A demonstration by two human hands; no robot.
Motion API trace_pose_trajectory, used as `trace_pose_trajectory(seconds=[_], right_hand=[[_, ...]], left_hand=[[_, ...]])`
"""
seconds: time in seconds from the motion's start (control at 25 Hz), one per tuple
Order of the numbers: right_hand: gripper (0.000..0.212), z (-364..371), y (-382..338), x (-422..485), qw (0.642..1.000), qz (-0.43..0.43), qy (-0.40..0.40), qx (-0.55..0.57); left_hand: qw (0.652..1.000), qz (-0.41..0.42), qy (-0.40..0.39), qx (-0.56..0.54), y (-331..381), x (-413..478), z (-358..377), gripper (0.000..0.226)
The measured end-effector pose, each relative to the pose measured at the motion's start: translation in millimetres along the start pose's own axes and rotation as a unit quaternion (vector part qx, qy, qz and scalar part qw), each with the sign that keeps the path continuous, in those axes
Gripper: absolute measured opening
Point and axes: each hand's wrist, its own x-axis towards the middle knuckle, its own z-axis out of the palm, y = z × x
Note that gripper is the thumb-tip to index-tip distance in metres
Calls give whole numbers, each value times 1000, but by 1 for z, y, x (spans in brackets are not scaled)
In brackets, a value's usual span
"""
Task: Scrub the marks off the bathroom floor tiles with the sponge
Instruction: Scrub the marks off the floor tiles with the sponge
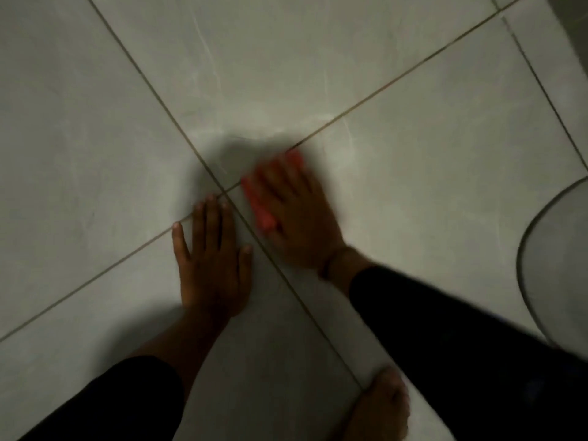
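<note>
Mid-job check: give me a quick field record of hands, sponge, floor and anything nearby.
left hand: flat on the tile, fingers spread, holding nothing
right hand: pressed on the sponge, blurred
sponge: red-pink, under the right hand, beside the grout crossing
floor tiles: pale grey; faint whitish streaks beyond the sponge
grout crossing: between the two hands
bare foot: bottom edge, on the tile
curved pale object: right edge, identity unclear

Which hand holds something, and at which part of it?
The right hand presses flat on top of the red sponge. The left hand lies open on the floor tiles, empty.
</note>
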Motion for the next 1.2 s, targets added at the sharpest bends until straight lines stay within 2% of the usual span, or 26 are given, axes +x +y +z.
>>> trace_pose_trajectory(seconds=[0.08,0.16,0.28,0.4,0.48,0.56,0.64,0.72,0.76,0.84,0.92,1.0,1.08,1.12,1.2], right_hand=[[57,-5,-18,-84,997,-26,-76,7],[59,-26,7,-128,994,12,-112,-1],[66,-38,65,-66,991,114,-58,-48],[60,-22,47,28,988,152,15,-9],[59,-1,4,10,995,91,33,17],[59,6,-45,-82,999,13,-43,20],[58,-7,-58,-176,994,-13,-110,21],[60,-22,-20,-218,992,35,-121,7],[64,-28,10,-214,990,96,-106,-19],[71,-40,71,-172,963,262,-50,-47],[73,-45,116,-91,936,351,25,-25],[71,-34,115,-16,939,338,51,-25],[62,-14,76,9,971,226,76,-32],[59,-4,49,-2,981,177,75,-21],[61,4,-4,-57,990,134,41,22]], left_hand=[[1000,0,4,-11,1,-1,-3,81],[1000,3,2,-12,2,-1,-5,81],[1000,3,5,-18,3,-1,-5,80],[1000,3,-1,-21,2,0,-4,81],[1000,6,4,-21,2,-2,-3,80],[1000,2,9,-16,-1,-3,-1,80],[1000,5,8,-21,-2,-3,1,82],[1000,6,8,-23,-2,-3,2,81],[1000,7,6,-24,-2,-2,3,81],[1000,6,-1,-18,-2,-3,4,79],[1000,8,4,-9,-1,-4,5,79],[1000,11,6,-19,-2,-2,4,80],[999,10,4,-40,-4,0,3,81],[999,5,-6,-41,-4,0,1,82],[999,-4,-41,-34,1,-1,-4,81]])
